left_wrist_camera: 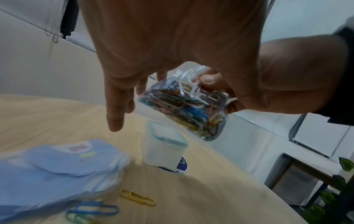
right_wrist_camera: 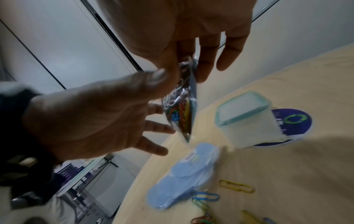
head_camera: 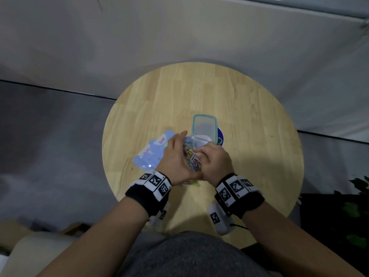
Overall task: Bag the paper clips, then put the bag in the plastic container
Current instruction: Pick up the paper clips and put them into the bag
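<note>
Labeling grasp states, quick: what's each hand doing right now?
Left hand: fingers spread straight beside the bag of paper clips; pinch cannot be told.
Right hand: pinching the bag's top.

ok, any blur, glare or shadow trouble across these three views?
Head view: dim but mostly sharp. Left wrist view: glare streaks on the bag of paper clips, blue pouches smeared. Right wrist view: plastic container motion-blurred, broad shadow across the table.
</note>
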